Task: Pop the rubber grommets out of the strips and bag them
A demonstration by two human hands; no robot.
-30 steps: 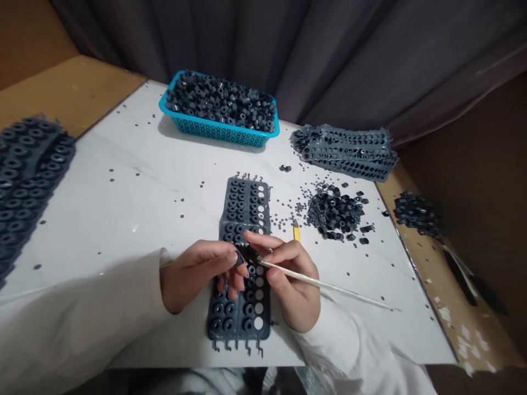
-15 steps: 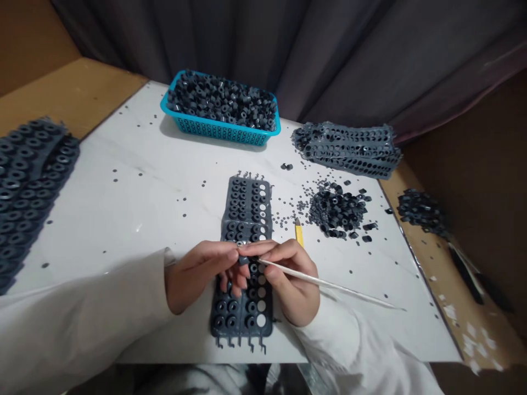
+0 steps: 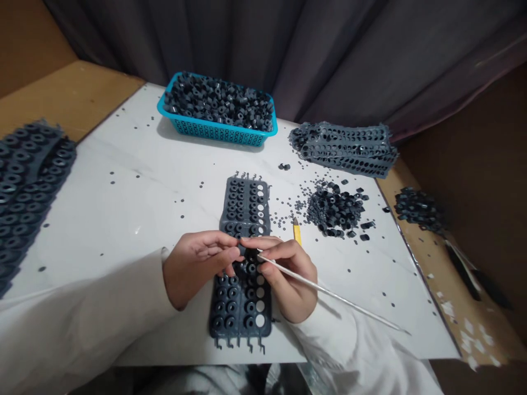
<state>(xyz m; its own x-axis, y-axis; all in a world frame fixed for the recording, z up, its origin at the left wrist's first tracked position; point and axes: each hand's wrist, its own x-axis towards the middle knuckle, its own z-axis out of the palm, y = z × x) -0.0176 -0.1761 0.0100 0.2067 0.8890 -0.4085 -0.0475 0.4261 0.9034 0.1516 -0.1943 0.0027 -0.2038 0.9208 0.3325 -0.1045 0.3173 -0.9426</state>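
My right hand (image 3: 293, 282) grips a thin pale rod (image 3: 349, 298) between thumb and fingers, its pointed far end slanting down to the right. Close beside it, my left hand (image 3: 201, 267) has its thumb and forefinger brought together. Anything small between those fingertips is too dark to make out. Both hands hover over a dark grey moulded sheet (image 3: 241, 327) lined with rows of ring-shaped rubber pieces. Its right-hand column is mostly open holes showing white. The middle of the sheet is partly hidden by my fingers.
A blue basket (image 3: 222, 134) heaped with small dark pieces stands at the back. Stacked punched sheets (image 3: 346, 148), a pile of loose pieces (image 3: 340, 211) and a yellow-handled tool (image 3: 297, 235) lie to the right. More ringed sheets (image 3: 28, 197) fill the left.
The rod's far end has swung lower. A small grey piece seen between my hands before is no longer plain to see, and my left fingers have drawn up. The view has shifted slightly.
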